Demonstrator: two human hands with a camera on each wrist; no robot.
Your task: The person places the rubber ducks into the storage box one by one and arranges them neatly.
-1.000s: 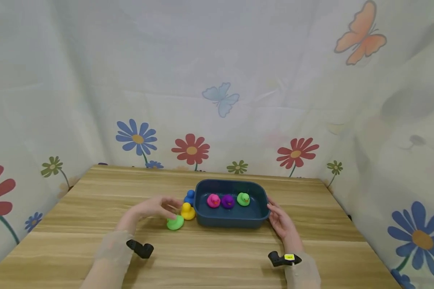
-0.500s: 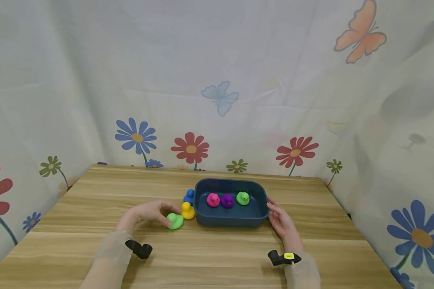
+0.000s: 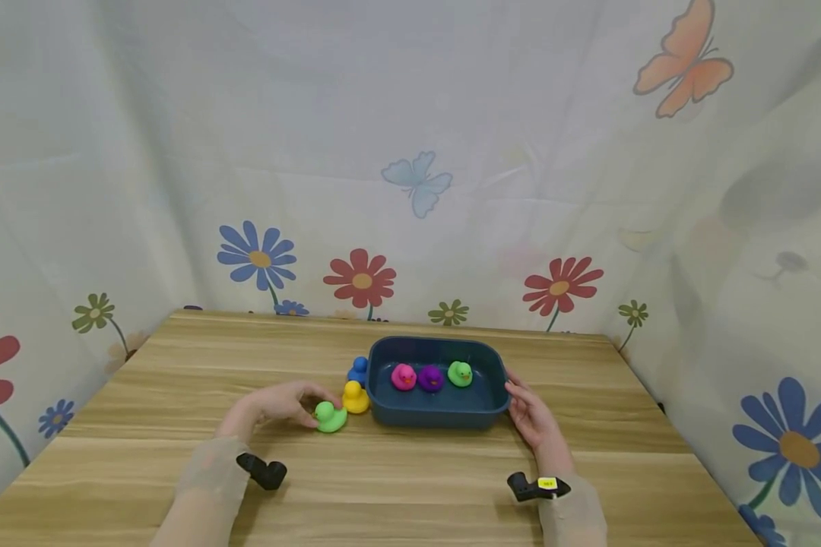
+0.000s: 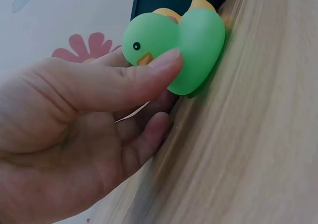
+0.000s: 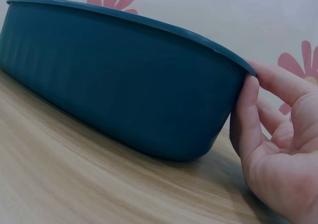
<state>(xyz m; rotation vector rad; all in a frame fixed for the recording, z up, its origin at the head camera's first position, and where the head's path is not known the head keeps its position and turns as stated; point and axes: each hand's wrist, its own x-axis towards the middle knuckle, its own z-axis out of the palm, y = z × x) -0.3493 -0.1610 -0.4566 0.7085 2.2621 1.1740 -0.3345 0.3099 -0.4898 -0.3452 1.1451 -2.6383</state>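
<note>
My left hand (image 3: 287, 403) pinches a green rubber duck (image 3: 331, 417) between thumb and fingers, low over the table. In the left wrist view the thumb lies across the front of the green duck (image 4: 201, 50), below its beak. A yellow rubber duck (image 3: 355, 398) sits just beyond it, and a blue rubber duck (image 3: 359, 371) is behind that, against the left end of the dark blue bin (image 3: 438, 418). My right hand (image 3: 534, 416) touches the bin's right end. The right wrist view shows its fingers at the corner of the bin (image 5: 119, 80), under the rim.
Inside the bin a pink duck (image 3: 404, 377), a purple duck (image 3: 431, 378) and another green duck (image 3: 461, 374) sit in a row. The wooden table (image 3: 397, 486) ends at a flower-printed cloth (image 3: 301, 152) behind and at both sides.
The left thumb and fingers have closed around the green duck, which has turned so its head now shows on the left. My right hand and the bin have stayed put.
</note>
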